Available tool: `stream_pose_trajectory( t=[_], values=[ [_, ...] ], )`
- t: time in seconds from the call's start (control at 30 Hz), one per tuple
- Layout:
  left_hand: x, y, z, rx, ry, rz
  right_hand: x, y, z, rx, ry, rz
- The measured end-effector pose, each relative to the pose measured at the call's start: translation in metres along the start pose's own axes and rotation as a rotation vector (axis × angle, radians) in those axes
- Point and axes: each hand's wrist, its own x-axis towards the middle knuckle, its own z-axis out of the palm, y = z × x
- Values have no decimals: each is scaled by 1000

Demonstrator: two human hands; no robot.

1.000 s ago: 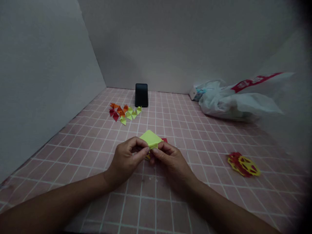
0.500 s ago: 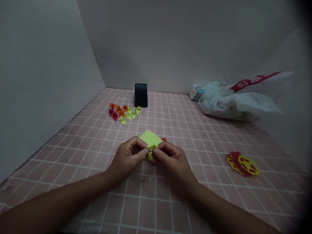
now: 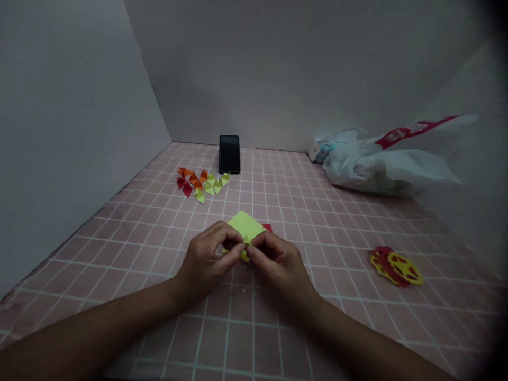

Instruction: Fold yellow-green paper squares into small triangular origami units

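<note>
My left hand (image 3: 204,256) and my right hand (image 3: 281,262) meet near the middle of the table. Between their thumbs and fingertips they pinch a small folded piece of yellow paper (image 3: 246,242), mostly covered by the fingers. Just behind and under it lies square yellow paper (image 3: 243,222), set cornerwise. A bit of red paper (image 3: 268,227) shows at its right edge. Further back on the left sits a cluster of small folded paper pieces: red (image 3: 187,189), orange (image 3: 194,179) and yellow (image 3: 209,187), with pointed tips.
A black phone (image 3: 229,154) leans upright near the back wall. At the back right, a white plastic bag (image 3: 365,166) lies beside a small box (image 3: 316,151). Flat red and yellow cut-outs like gears (image 3: 404,269) lie at right on the pink gridded tabletop (image 3: 309,217).
The fingertips have drawn closer together over the folded yellow paper, so less of it shows. Both hands stay in nearly the same place.
</note>
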Motion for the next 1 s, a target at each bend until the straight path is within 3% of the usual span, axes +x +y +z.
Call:
stream_pose_trajectory(
  t=[0.17, 0.37, 0.47, 1.0],
  values=[
    [-1, 0, 1, 61, 32, 81, -1, -5, 0, 6, -16, -10],
    [-1, -1, -1, 121, 25, 121, -4, -9, -2, -110, -72, -177],
    [0, -1, -2, 84, 14, 119, -5, -8, -2, -141, -66, -176],
    [2, -1, -4, -63, -90, -47, -2, -7, -5, -121, -114, -156]
  ],
)
